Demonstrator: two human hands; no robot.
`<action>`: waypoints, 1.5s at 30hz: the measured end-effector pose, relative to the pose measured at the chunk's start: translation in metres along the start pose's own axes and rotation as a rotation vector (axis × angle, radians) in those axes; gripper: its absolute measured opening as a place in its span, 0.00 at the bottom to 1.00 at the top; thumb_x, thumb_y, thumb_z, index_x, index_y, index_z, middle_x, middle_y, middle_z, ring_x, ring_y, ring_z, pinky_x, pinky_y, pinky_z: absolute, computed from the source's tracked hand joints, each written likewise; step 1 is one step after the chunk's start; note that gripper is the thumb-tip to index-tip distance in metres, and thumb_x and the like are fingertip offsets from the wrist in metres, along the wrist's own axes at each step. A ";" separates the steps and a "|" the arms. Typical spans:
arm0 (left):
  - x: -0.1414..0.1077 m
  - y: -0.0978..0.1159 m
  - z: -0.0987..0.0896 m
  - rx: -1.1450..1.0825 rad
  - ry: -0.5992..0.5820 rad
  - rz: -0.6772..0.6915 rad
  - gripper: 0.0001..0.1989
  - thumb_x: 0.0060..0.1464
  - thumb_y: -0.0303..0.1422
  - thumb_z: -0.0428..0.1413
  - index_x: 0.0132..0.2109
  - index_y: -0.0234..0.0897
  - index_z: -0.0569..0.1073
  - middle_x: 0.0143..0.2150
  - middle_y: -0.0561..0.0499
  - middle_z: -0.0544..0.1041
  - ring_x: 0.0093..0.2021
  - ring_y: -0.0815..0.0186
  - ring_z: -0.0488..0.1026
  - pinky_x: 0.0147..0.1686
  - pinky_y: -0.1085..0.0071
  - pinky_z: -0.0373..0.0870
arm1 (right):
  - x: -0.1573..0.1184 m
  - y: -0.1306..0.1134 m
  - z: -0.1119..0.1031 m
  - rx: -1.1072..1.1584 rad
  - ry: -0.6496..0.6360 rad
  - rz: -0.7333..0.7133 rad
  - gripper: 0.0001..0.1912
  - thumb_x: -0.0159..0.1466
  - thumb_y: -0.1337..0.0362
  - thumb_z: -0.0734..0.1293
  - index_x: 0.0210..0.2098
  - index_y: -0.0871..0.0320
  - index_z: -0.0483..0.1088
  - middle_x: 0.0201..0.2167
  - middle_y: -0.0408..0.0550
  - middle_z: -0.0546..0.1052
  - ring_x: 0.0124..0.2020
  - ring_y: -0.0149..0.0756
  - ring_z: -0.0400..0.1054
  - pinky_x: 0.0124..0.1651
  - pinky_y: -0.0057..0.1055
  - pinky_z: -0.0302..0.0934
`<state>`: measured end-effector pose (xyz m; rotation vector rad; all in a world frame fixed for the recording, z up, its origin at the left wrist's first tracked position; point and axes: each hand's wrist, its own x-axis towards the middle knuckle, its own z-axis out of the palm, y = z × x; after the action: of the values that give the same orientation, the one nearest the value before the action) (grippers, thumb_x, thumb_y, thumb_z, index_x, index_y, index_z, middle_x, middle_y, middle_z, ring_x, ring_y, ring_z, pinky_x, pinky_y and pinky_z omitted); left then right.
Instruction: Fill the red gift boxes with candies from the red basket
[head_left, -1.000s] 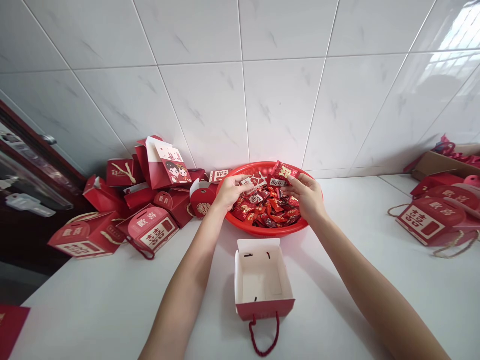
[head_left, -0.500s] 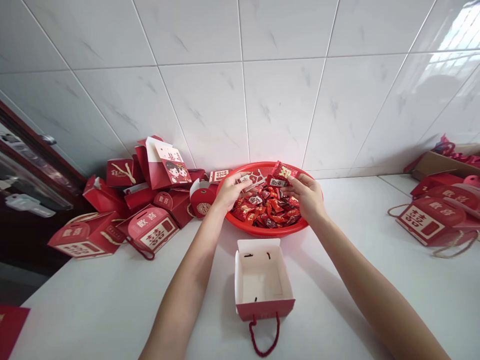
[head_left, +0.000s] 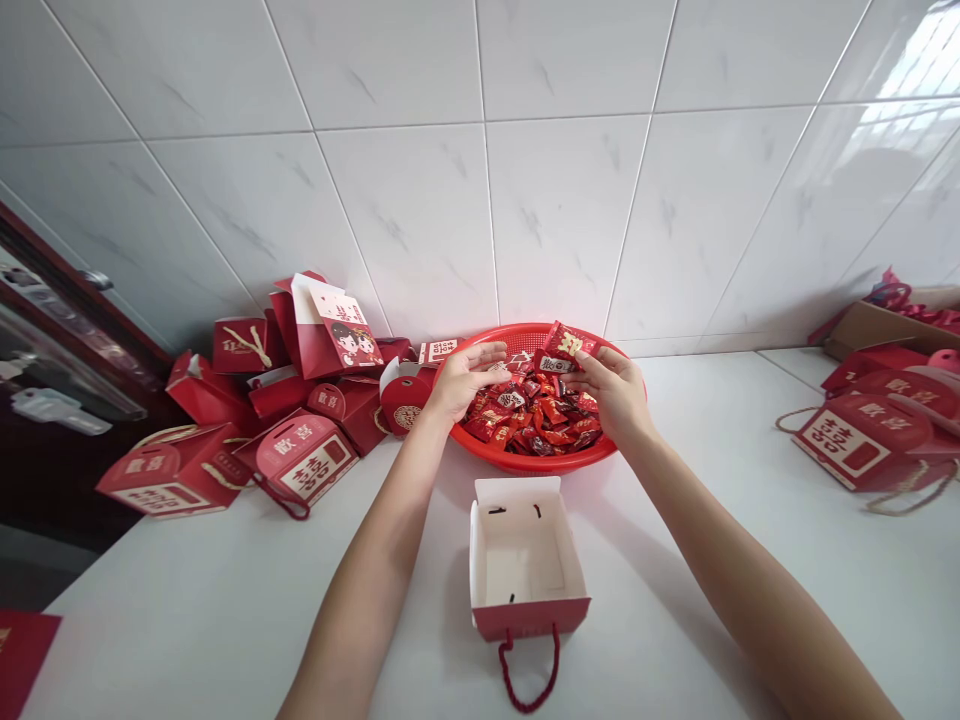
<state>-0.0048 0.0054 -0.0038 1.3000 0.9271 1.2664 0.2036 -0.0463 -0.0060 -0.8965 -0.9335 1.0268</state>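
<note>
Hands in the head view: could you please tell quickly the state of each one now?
Left hand: open over the basket, nothing seen in its grip.
Right hand: closed, holding a red packet between thumb and fingers.

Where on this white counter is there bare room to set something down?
Bare counter lies right of the red basket, up to the far-right boxes. Another patch lies between the left box pile and the open box, though the left forearm crosses over it. Crowded: the box pile, and the basket, heaped with packets, left hand and right hand over it.
</note>
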 end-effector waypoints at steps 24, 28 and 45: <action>-0.002 -0.002 0.004 0.234 -0.059 0.187 0.28 0.37 0.24 0.69 0.50 0.37 0.82 0.54 0.45 0.82 0.59 0.52 0.76 0.60 0.55 0.72 | -0.001 -0.001 -0.001 -0.061 -0.084 0.086 0.17 0.49 0.52 0.81 0.27 0.56 0.76 0.28 0.45 0.80 0.26 0.34 0.75 0.33 0.31 0.73; -0.004 0.000 0.003 0.209 -0.127 0.230 0.26 0.39 0.28 0.69 0.50 0.38 0.81 0.55 0.46 0.82 0.62 0.51 0.73 0.59 0.56 0.72 | -0.001 -0.002 -0.001 -0.074 -0.123 0.111 0.17 0.50 0.53 0.81 0.26 0.56 0.75 0.27 0.45 0.80 0.27 0.35 0.77 0.34 0.31 0.74; 0.002 -0.004 0.001 0.000 0.064 0.181 0.23 0.35 0.32 0.71 0.43 0.37 0.82 0.49 0.48 0.82 0.46 0.59 0.78 0.48 0.63 0.74 | 0.002 0.002 -0.003 -0.082 -0.020 0.091 0.18 0.48 0.52 0.80 0.26 0.57 0.72 0.24 0.41 0.76 0.23 0.29 0.70 0.30 0.27 0.68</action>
<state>-0.0026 0.0073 -0.0068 1.3744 0.8687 1.4550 0.2061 -0.0444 -0.0084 -1.0062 -0.9643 1.0833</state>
